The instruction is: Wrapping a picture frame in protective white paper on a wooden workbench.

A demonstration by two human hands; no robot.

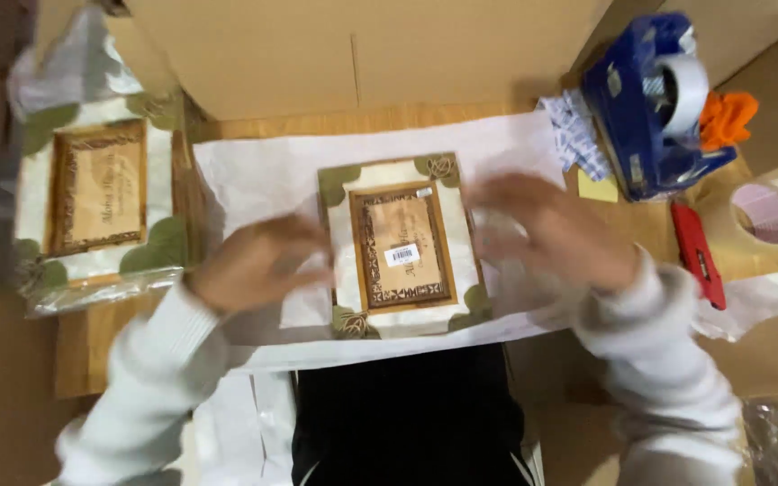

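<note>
Two blurred hands, left hand [258,265] and right hand [551,229], are spread open beside the rectangular wooden frame [400,245] | white tissue paper [254,171] is laid under it | fingertips are hard to make out.

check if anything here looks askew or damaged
Nothing looks damaged. The frame lies nearly square on the white paper between both hands, left and right. A second frame sits slightly tilted at the left.

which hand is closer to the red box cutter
Right. The right hand is at the right edge of the picture frame, a short way left of the red box cutter. The left hand is beyond the frame's far side.
</note>
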